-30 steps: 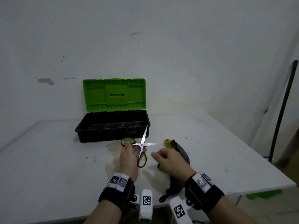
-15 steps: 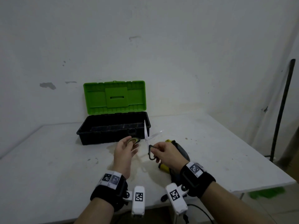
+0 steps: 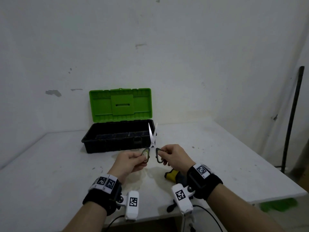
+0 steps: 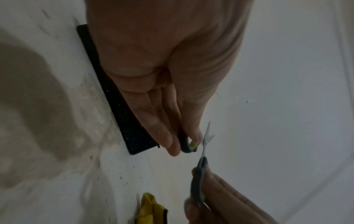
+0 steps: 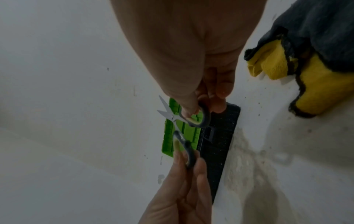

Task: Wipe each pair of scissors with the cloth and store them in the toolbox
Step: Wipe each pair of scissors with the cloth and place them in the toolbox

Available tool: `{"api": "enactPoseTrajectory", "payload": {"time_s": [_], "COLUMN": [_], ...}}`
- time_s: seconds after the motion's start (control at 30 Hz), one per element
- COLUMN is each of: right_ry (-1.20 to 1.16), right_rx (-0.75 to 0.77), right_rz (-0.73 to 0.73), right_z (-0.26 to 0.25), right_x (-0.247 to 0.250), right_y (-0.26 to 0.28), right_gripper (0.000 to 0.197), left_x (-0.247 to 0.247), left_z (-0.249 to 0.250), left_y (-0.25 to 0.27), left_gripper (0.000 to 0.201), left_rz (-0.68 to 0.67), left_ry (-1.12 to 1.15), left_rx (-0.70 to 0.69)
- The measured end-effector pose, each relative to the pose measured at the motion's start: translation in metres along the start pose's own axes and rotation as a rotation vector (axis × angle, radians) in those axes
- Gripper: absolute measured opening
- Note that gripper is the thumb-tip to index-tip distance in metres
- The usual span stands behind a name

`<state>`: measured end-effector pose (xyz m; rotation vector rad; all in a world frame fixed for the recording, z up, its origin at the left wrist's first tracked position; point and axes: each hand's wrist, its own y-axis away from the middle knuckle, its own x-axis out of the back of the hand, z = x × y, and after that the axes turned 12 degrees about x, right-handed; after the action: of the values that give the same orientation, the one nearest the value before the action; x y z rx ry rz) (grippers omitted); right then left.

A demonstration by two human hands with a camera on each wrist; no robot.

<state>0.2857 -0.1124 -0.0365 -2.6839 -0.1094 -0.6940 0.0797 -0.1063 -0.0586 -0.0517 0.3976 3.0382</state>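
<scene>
A pair of scissors (image 3: 152, 144) with grey-and-yellow loop handles is held upright above the table, its blades slightly apart and pointing up in front of the toolbox. My left hand (image 3: 132, 160) pinches the left handle loop (image 4: 188, 146). My right hand (image 3: 172, 157) pinches the right handle loop (image 5: 201, 118). The toolbox (image 3: 117, 139) is black with a green lid (image 3: 120, 105) standing open at the back of the table. A yellow-and-grey cloth (image 3: 173, 175) lies crumpled on the table under my right wrist, seen larger in the right wrist view (image 5: 310, 60).
The white table (image 3: 50, 173) carries a brownish stain (image 3: 138, 178) under my hands. A dark pole (image 3: 292, 118) leans on the wall at the right. Something green (image 3: 277, 205) lies on the floor past the table's right edge.
My right hand has taken the second handle loop. The scissors swung from wide open and sideways to upright, with the blades nearly together. Both hands rose slightly toward the toolbox.
</scene>
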Motion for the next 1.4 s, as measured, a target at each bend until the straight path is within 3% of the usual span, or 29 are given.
{"api": "enactPoseTrajectory", "payload": {"time_s": [0.27,0.4,0.57,0.7,0.83,1.0,1.2,1.4], "right_ry": [-0.161,-0.118,0.137,0.189,0.225,0.232,0.264,0.34], "right_rx": [-0.026,0.016,0.139,0.095,0.115,0.077,-0.001,-0.104], "right_rz": [0.09,0.148,0.171,0.138,0.129,0.16,0.085,-0.067], "right_z": [-0.009,-0.01,-0.025,-0.035,-0.043,-0.05,-0.051,-0.048], "right_x": [-0.026,-0.037,-0.059,-0.069,-0.075,-0.075,-0.1,-0.159], "right_y": [0.008,0.01,0.002,-0.016,-0.043,-0.088,-0.156,-0.228], "right_gripper": [0.017,0.018,0.02,0.036,0.034,0.042,0.038,0.043], "left_x": [-0.01,-0.003,0.009,0.024,0.041,0.084,0.159,0.229], "left_z": [-0.015,-0.02,-0.009,0.005,0.026,0.066,0.103,0.094], "left_y": [0.012,0.016,0.018,0.011,-0.007,-0.046,-0.116,-0.17], "left_gripper": [0.019,0.021,0.018,0.013,0.015,0.015,0.025,0.045], "left_rz": [-0.025,0.003,0.039,0.072,0.072,0.174,0.38,0.502], "left_ry": [0.233,0.275,0.188,0.107,-0.034,-0.165,-0.284,-0.409], "left_rx": [0.064,0.083,0.051,0.022,-0.011,-0.14,-0.225,-0.116]}}
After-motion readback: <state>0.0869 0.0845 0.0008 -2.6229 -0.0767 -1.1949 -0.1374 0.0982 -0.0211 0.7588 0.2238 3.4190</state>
